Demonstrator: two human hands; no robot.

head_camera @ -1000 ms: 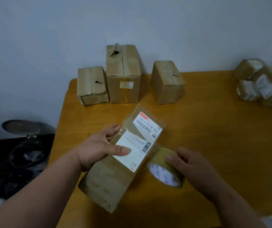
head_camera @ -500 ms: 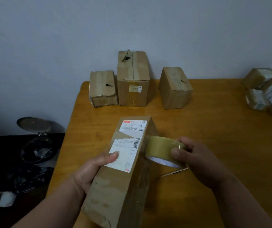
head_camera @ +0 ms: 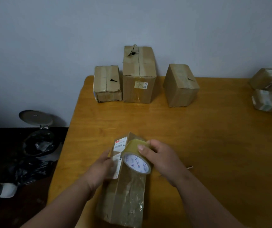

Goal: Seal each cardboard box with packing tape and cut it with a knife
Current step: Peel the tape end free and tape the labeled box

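A long cardboard box (head_camera: 123, 191) with a white shipping label lies near the table's front edge, its narrow top face toward me and shiny with tape. My left hand (head_camera: 101, 168) holds its labelled left side. My right hand (head_camera: 160, 157) grips a roll of tan packing tape (head_camera: 136, 156) that rests on the box's top face. A thin knife tip (head_camera: 189, 167) shows on the table just right of my right wrist; the rest of it is hidden.
Three cardboard boxes (head_camera: 139, 76) with torn tops stand at the back of the wooden table (head_camera: 214, 137). A pile of small labelled parcels (head_camera: 269, 91) sits at the far right. A bin with a black bag (head_camera: 38, 142) stands on the floor to the left.
The box has been turned so its narrow face points up. My right hand lifted the tape roll from beside the box onto its top face. My left hand slid to the labelled side.
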